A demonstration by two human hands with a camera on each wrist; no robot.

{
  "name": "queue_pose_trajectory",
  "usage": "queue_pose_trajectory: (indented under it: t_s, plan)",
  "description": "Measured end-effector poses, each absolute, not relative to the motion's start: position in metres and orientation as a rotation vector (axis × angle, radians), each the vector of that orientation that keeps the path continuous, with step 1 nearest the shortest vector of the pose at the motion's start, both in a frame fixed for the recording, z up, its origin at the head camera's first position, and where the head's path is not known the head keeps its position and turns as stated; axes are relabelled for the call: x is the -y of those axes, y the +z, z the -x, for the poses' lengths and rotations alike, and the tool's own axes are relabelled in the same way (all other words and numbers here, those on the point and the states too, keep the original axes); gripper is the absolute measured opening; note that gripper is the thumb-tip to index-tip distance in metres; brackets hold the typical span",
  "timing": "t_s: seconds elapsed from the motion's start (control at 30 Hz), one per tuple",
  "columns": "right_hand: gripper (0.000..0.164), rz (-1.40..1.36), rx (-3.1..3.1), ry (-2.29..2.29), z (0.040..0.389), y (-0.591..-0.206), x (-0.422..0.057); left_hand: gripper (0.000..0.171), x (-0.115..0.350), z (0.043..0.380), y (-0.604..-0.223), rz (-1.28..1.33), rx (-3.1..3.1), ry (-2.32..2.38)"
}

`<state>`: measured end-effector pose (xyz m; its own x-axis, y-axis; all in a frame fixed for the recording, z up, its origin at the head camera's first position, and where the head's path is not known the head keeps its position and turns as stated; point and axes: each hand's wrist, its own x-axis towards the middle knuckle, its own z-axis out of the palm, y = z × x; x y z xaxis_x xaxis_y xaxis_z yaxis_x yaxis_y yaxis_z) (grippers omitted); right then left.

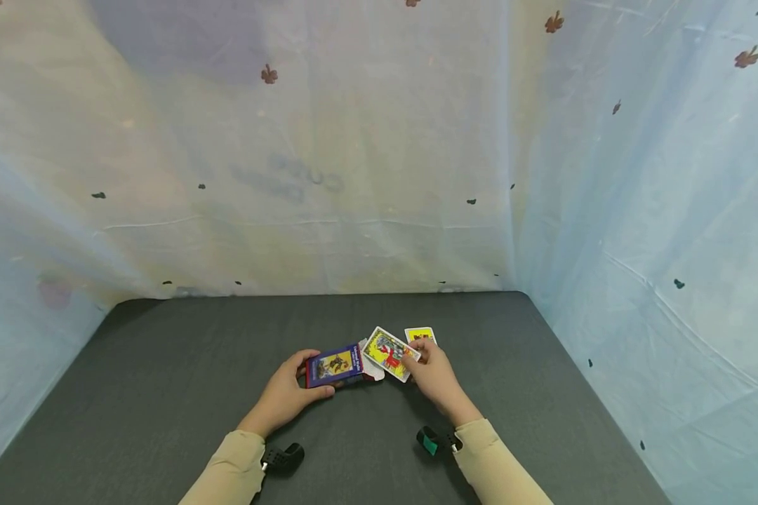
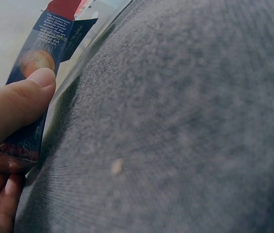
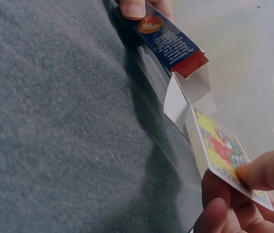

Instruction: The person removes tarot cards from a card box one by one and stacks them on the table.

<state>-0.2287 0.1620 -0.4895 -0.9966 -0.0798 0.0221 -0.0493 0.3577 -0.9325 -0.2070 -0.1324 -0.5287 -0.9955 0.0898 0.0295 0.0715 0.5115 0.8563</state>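
Note:
A dark blue card box [image 1: 335,365] with a yellow picture lies in the grip of my left hand [image 1: 288,391], thumb along its near side. Its flaps [image 3: 177,99] stand open at the right end, seen in the right wrist view. Between thumb and fingers my right hand [image 1: 434,375] pinches a stack of picture cards [image 1: 388,353], the top one yellow with a red figure. The stack is tilted, close to the box's open end. Another yellow card [image 1: 420,334] lies just beyond the right hand, partly hidden by it.
A dark grey cloth [image 1: 196,379] covers the table. Pale plastic sheeting [image 1: 366,175] with leaf marks hangs behind and at both sides. Black straps with small devices [image 1: 284,459] sit at both wrists.

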Motion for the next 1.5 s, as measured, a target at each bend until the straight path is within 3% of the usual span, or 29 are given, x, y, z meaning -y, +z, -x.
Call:
queue_pose_trajectory:
  t_s: [0.67,1.07,1.5]
  plan:
    - [0.036,0.006,-2.602,-1.82,0.233,-0.486,-0.173,0.084,0.133,0.207,-0.53,-0.156,-2.71,1.544]
    - [0.02,-0.093,-2.681,-1.788,0.235,-0.487,-0.183,0.079,0.135,0.207,-0.527,-0.196,-2.705,1.525]
    - [0.02,-0.192,-2.751,-1.726,0.24,-0.486,-0.194,0.08,0.136,0.207,-0.528,-0.195,-2.7,1.517]
